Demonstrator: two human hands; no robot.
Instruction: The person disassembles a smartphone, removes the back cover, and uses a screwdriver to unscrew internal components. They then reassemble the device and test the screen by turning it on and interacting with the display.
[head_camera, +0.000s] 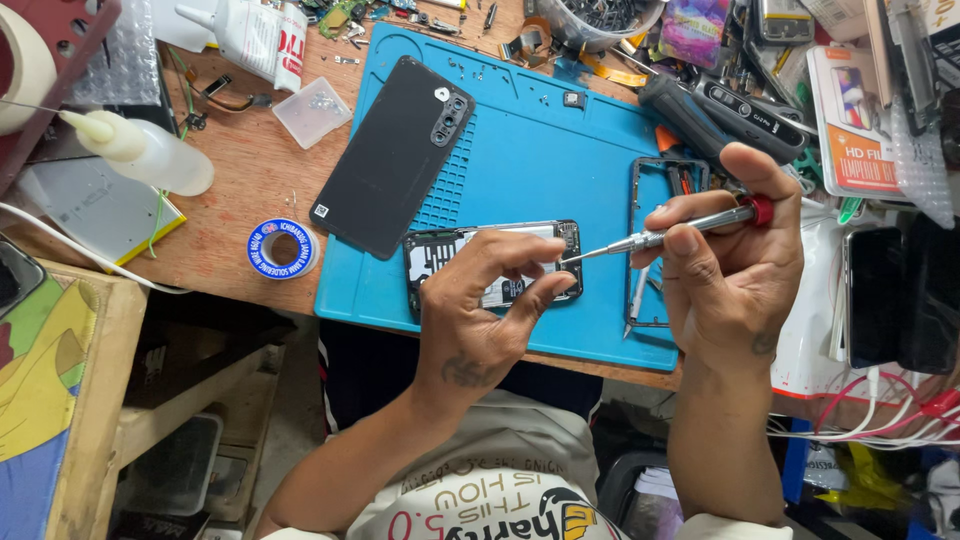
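Opened phone (495, 262) lying flat near the front edge of the blue mat (560, 150) on the counter (250, 180). Left hand (485, 315) grasps its near edge, steadying it; right hand (735, 265) is clenched around a slim screwdriver (665, 235), tip at the phone's right end. Exposed boards look light, stiff and fragile: best held by the frame edges. Detached back cover (392, 155) lies far left.

Both forearms were bare; the left hand (480, 320) and the right hand (730, 270) each bore a small dark tattoo near the wrist.
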